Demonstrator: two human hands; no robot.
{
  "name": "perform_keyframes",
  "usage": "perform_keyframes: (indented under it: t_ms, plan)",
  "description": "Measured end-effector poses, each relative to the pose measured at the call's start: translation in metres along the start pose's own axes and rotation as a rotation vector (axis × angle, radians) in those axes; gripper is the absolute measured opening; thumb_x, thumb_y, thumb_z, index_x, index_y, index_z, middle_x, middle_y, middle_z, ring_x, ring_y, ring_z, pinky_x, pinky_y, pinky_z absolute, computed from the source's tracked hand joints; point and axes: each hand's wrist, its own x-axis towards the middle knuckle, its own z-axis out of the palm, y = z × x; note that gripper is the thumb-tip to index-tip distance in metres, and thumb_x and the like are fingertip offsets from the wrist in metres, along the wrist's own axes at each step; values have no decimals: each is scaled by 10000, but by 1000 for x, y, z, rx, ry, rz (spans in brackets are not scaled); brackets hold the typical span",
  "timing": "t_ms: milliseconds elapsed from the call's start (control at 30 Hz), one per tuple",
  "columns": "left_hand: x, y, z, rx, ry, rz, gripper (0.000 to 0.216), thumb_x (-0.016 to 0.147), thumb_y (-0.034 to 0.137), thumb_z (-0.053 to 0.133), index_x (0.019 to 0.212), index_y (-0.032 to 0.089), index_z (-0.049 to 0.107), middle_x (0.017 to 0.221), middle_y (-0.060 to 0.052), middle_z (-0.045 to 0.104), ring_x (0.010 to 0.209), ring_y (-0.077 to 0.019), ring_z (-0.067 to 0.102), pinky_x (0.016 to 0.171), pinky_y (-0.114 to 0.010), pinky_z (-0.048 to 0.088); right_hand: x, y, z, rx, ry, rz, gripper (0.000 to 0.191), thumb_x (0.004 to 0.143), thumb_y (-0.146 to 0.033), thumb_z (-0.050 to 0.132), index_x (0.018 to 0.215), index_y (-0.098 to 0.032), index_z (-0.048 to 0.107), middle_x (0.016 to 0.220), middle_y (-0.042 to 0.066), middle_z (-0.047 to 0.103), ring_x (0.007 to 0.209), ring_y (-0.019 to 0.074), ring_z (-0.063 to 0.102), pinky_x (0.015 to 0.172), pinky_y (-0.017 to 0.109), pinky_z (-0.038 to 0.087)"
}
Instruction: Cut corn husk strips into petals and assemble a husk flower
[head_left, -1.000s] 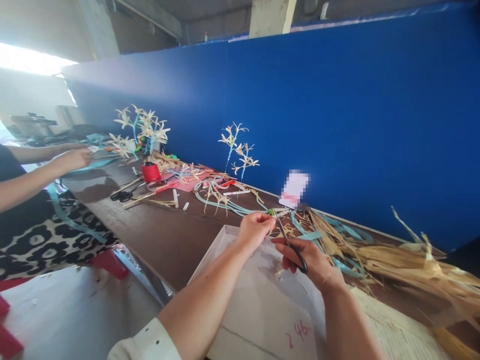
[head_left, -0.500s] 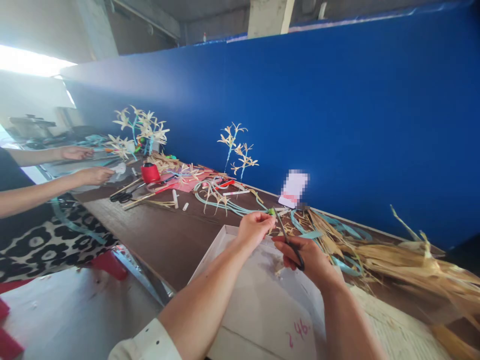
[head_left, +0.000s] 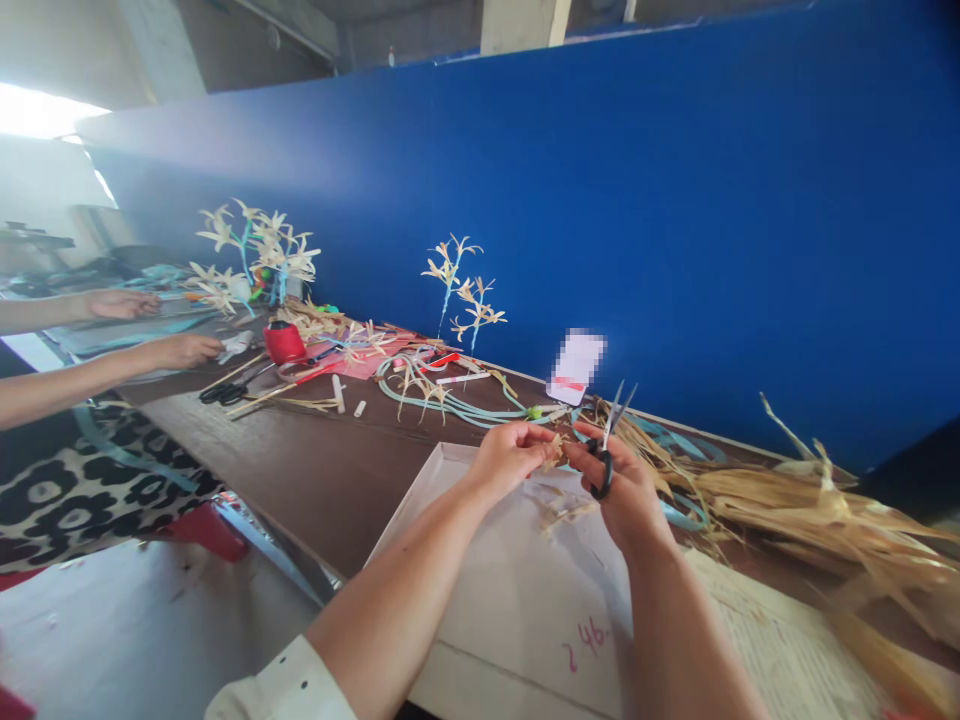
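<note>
Pinched in my left hand [head_left: 511, 460] is a small husk piece [head_left: 556, 452], above the white box [head_left: 517, 610]; my right hand's [head_left: 628, 492] fingertips meet it there. The scissors [head_left: 606, 434], beside my left fingertips a second ago, now point upward, looped in my right hand, so cutting seems paused for finger work.

from the wearer's head, one camera is looking forward and down over the nearby left hand [head_left: 504, 462] and right hand [head_left: 631, 492], facing a blue partition [head_left: 675, 220].
</note>
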Motion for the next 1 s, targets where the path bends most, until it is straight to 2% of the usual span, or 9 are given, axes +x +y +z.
perform_keyframes:
  t_ms: [167, 500, 700, 833, 1000]
  plan:
    - [-3, 1, 1, 44, -32, 71, 407, 696, 285, 658, 1064, 130, 581, 597, 19, 561, 508, -67, 464, 485, -176, 342, -1, 0, 2, -42, -31, 22, 442, 653, -327, 732, 1070, -239, 612, 753, 2, 588, 521, 84, 417, 473, 237, 283]
    - [0, -6, 3, 99, -95, 28, 364, 671, 387, 670, 917, 121, 641, 760, -52, 644, 645, -110, 556, 574, -203, 396, 1, 2, 1, -10, -29, -30, 465, 649, -326, 728, 1088, -243, 600, 735, -16, 553, 493, 72, 375, 462, 238, 265]
    - [-3, -7, -1, 227, -110, 3, 311, 709, 436, 604, 794, 144, 670, 711, -22, 643, 549, -78, 482, 525, -201, 357, 2, 5, -3, 49, 40, -52, 430, 639, -346, 734, 1045, -256, 627, 719, -23, 532, 539, 86, 389, 477, 238, 279]
    - [-6, -5, 2, 184, -133, 5, 315, 710, 435, 600, 791, 138, 663, 707, -18, 635, 543, -73, 468, 514, -197, 346, 3, 5, -3, 63, 61, -43, 417, 644, -378, 732, 1032, -257, 633, 707, -23, 528, 559, 99, 412, 473, 239, 274]
    - [-8, -3, 6, 156, -110, 33, 316, 681, 435, 640, 772, 133, 659, 646, -1, 602, 554, -74, 469, 541, -197, 355, 1, 5, 1, 49, 22, -15, 419, 653, -374, 729, 1037, -242, 627, 668, -28, 525, 525, 92, 384, 478, 241, 266]
